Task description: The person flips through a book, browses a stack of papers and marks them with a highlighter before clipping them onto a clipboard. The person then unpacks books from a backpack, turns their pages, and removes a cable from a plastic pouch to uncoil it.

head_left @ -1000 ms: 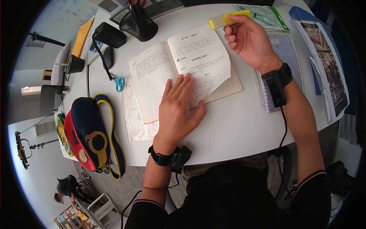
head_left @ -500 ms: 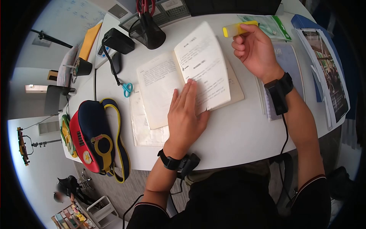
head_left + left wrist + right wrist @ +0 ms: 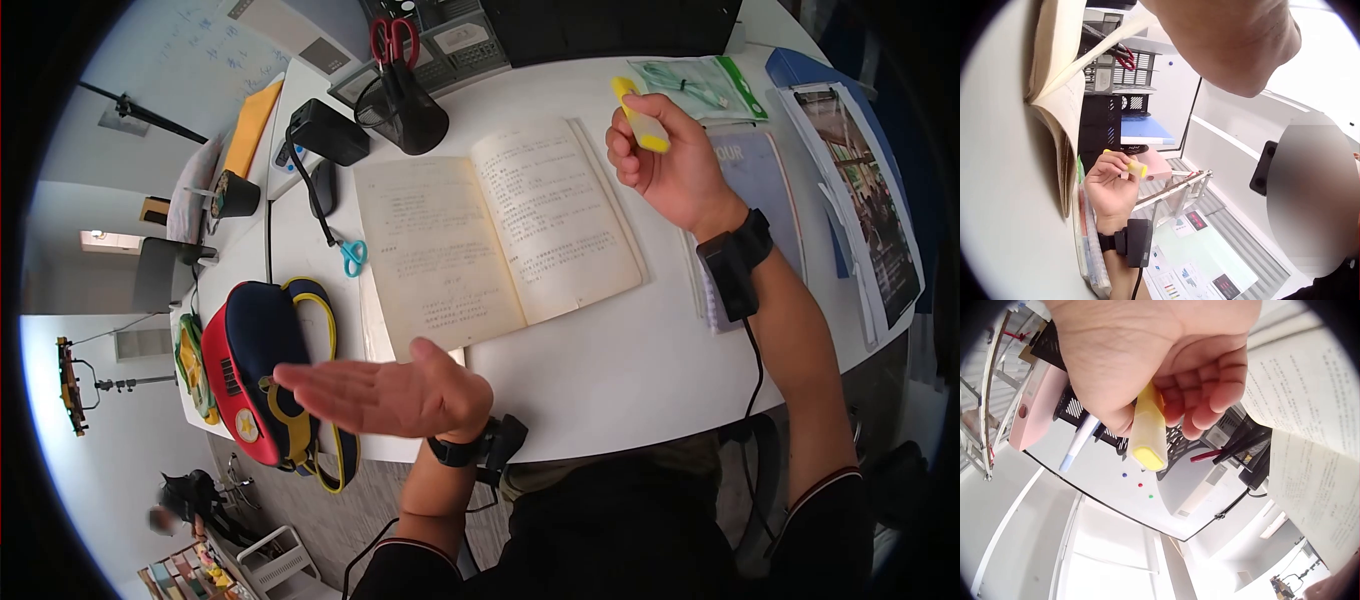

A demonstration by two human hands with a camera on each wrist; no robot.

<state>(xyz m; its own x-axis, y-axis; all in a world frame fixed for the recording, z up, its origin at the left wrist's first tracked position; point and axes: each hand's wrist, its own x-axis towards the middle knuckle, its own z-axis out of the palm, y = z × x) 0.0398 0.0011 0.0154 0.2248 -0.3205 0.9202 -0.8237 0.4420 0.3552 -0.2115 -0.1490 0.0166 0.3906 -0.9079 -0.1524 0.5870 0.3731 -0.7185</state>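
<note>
An open book [image 3: 560, 215] with printed pages lies on the white desk. Near its lower left corner my left hand [image 3: 390, 398] is raised, fingers straight and palm turned up, with nothing in it. My right hand [image 3: 678, 165] is held up just off the book's right side. Between thumb and fingers it pinches a yellow highlighter [image 3: 1149, 428], whose yellow end faces the camera in the right wrist view. The left wrist view shows one leaf [image 3: 1100, 53] of the book standing up from the rest.
Beyond the book stands a black mesh pen holder [image 3: 425, 125] with red-handled scissors [image 3: 395, 45]. Blue scissors [image 3: 353, 258] and a red and navy bag [image 3: 245, 370] lie to the left. On the right are a notebook [image 3: 765, 190], a clear pouch [image 3: 700, 85] and a stack of papers [image 3: 860, 200].
My left hand has left the page and swung leftward, palm turning up. The page has turned over to the left, showing a new spread. The highlighter has tilted within my right hand.
</note>
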